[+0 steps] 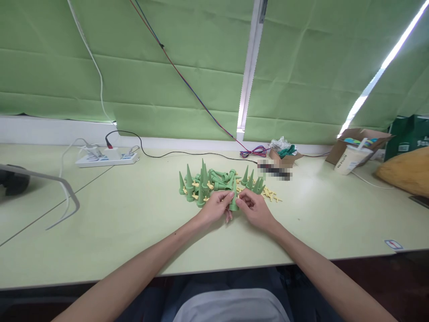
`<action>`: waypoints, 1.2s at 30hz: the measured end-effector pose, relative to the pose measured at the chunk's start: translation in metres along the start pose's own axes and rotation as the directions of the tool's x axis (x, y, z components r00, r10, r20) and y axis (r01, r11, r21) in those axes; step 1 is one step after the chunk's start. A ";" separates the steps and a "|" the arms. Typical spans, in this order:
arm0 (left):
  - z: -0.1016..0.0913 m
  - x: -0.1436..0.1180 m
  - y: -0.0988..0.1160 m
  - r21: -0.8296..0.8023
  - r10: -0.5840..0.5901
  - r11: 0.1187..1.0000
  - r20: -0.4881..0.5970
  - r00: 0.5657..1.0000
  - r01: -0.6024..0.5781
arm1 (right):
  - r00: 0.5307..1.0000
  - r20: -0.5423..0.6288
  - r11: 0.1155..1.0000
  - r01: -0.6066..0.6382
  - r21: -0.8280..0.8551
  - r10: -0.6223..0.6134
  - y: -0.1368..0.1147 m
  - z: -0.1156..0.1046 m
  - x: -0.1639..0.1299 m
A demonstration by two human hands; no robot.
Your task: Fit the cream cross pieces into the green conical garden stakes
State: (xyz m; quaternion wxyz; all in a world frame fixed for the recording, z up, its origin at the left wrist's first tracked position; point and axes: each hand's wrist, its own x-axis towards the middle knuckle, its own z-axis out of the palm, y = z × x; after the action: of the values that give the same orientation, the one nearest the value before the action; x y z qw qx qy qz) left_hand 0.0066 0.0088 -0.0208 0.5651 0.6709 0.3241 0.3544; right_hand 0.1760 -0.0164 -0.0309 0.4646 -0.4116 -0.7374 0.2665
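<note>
One camera on the person's head, looking forward and down.

It looks from above along both arms, across the pale bench point(134, 223) and on to the green blinds point(167, 67) at the back. The left hand point(216, 209) and right hand point(256, 209) sit near the middle, quite close. The bench's near edge runs low across the picture. There is only this one view.

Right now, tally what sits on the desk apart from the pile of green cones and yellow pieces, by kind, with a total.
Hands holding one green cone between them: 2, left hand and right hand
White power strips: 1
Open cardboard boxes: 2, small and large
Lidded cups with straw: 1
Total: 6
</note>
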 end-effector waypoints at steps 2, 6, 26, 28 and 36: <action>0.000 -0.001 0.000 0.005 0.008 1.000 -0.004 1.000 -0.008 | 1.000 0.022 1.000 0.016 -0.011 -0.016 0.000 0.001 -0.001; 0.001 -0.002 0.002 -0.006 0.026 1.000 0.027 0.999 -0.026 | 0.997 0.067 0.998 0.047 -0.044 -0.044 -0.001 0.003 -0.002; 0.001 -0.005 0.005 -0.042 0.033 0.999 0.046 0.998 -0.031 | 0.987 0.034 0.973 0.160 -0.166 -0.156 0.006 0.003 -0.001; 0.002 -0.005 0.004 -0.047 0.033 0.998 0.040 0.999 -0.031 | 0.986 0.040 0.972 0.164 -0.167 -0.159 0.007 0.003 -0.001; 0.003 -0.004 0.000 -0.073 0.036 0.997 0.015 0.999 -0.035 | 0.987 0.036 0.976 0.161 -0.146 -0.158 0.006 0.003 0.000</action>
State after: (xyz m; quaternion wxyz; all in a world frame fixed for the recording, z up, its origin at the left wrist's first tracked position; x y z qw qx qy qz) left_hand 0.0070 0.0035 -0.0216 0.5854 0.6584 0.2942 0.3706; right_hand 0.1760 -0.0135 -0.0371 0.4437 -0.3812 -0.7914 0.1778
